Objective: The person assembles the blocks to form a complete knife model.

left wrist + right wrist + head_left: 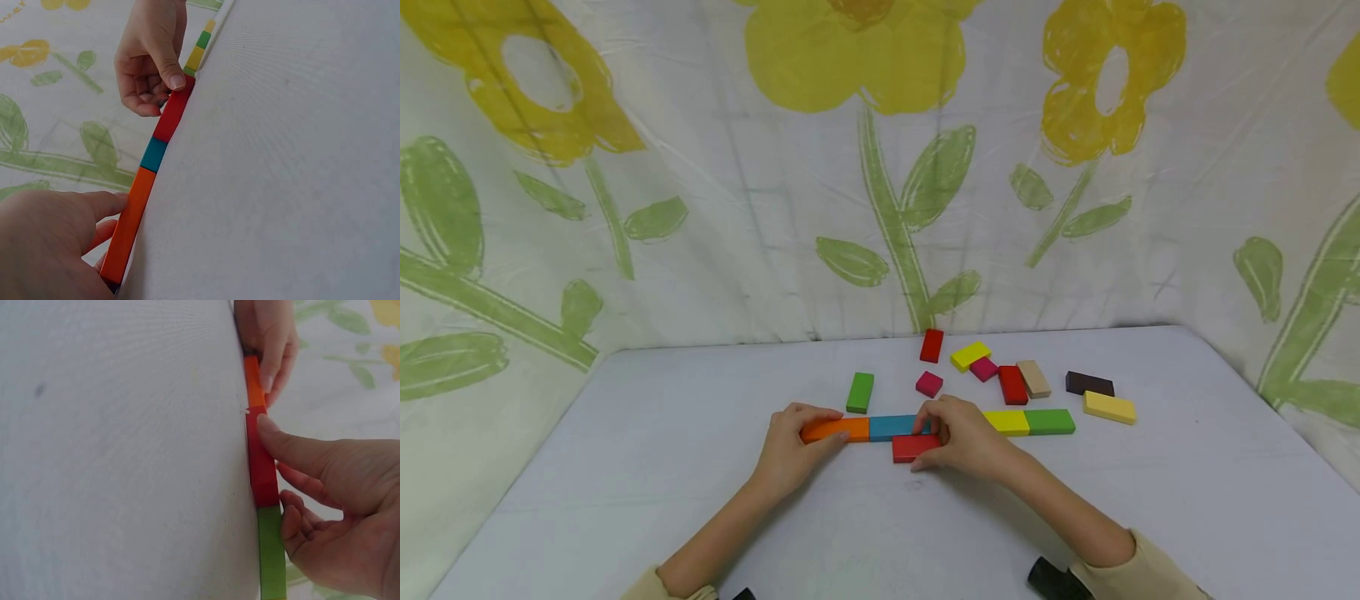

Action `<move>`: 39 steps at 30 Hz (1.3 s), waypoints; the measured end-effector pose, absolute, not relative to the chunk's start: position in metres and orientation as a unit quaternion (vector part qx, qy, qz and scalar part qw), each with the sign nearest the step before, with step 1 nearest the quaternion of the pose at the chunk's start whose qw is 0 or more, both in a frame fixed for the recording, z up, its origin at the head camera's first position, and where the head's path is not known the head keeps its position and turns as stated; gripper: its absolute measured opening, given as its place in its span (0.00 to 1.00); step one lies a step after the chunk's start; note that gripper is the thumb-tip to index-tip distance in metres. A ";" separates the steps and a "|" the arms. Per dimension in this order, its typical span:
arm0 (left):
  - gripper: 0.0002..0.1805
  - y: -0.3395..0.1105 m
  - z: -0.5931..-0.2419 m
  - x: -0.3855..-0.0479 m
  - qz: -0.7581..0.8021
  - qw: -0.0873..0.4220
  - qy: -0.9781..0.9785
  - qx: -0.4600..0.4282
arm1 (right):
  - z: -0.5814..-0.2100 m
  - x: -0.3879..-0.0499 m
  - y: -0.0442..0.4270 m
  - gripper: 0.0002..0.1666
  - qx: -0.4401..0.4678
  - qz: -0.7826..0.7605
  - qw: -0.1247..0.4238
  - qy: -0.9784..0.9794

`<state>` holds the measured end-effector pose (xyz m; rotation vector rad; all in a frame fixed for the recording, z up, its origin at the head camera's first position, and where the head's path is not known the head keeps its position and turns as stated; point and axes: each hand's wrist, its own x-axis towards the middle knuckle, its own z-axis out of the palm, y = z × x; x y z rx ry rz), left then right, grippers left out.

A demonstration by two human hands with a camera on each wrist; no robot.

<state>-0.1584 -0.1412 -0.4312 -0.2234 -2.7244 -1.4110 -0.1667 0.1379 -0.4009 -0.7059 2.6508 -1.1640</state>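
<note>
My left hand (784, 454) holds the orange block (856, 428) at the left end of a row, thumb on its near side and fingers at the far side. Against it lies a blue block (890, 427). My right hand (967, 437) pinches a red block (912, 449) on the near side of the row, in front of the blue one; the thumb rests on it in the right wrist view. Farther right in the row are a yellow block (1009, 422) and a green block (1051, 422). The right hand hides part of the row's middle.
Behind the row lie a loose green block (860, 392), red blocks (932, 346), small pink blocks (929, 383), a yellow block (968, 356) and a tan block (1034, 379). To the right are a black block (1089, 384) and a pale yellow block (1108, 407). A flowered curtain (715, 275) hangs behind the table.
</note>
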 end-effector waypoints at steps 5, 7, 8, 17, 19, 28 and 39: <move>0.13 -0.141 -0.432 -0.159 -0.458 0.035 -0.885 -0.074 | -0.401 -0.166 0.138 0.20 -0.238 -0.390 0.079 0.886; 0.13 -0.141 -0.432 -0.159 -0.457 0.036 -0.886 -0.074 | -0.400 -0.166 0.138 0.20 -0.238 -0.392 0.081 0.885; 0.13 -0.141 -0.432 -0.159 -0.457 0.036 -0.886 -0.074 | -0.400 -0.166 0.138 0.20 -0.238 -0.392 0.083 0.885; 0.13 -0.141 -0.432 -0.159 -0.460 0.037 -0.884 -0.079 | -0.393 -0.167 0.140 0.21 -0.235 -0.406 0.111 0.876; 0.13 -0.141 -0.432 -0.159 -0.458 0.039 -0.885 -0.079 | -0.392 -0.169 0.139 0.20 -0.235 -0.410 0.116 0.874; 0.13 -0.142 -0.431 -0.160 -0.460 0.038 -0.884 -0.077 | -0.379 -0.186 0.130 0.17 -0.247 -0.390 0.106 0.881; 0.13 -0.142 -0.431 -0.160 -0.462 0.044 -0.882 -0.084 | -0.371 -0.219 0.108 0.20 -0.272 -0.364 0.114 0.883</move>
